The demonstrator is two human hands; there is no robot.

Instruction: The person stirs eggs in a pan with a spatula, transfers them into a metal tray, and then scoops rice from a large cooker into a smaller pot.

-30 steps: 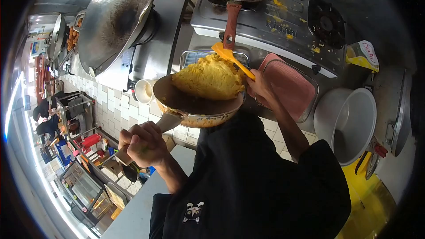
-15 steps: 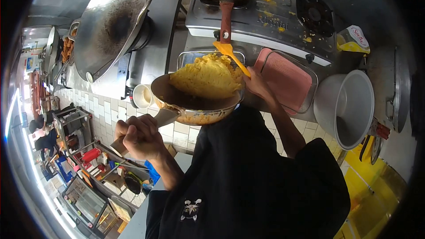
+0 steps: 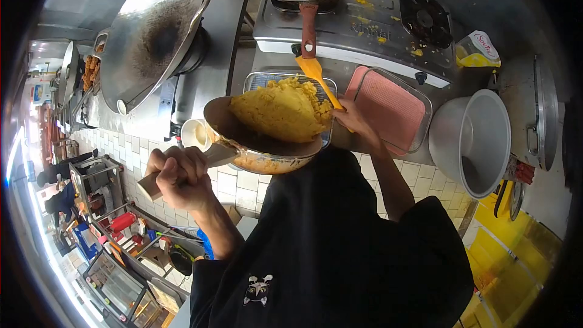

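Tiles cover the floor (image 3: 246,188). Left hand (image 3: 181,177) grips the pan (image 3: 220,118). Right hand (image 3: 357,123), nearer the yellow food (image 3: 276,110), grips a spatula (image 3: 313,70) just right of it.

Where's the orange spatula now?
In the head view, the orange spatula is slightly right of upper centre, in the right hand, its blade by the brown pan handle.
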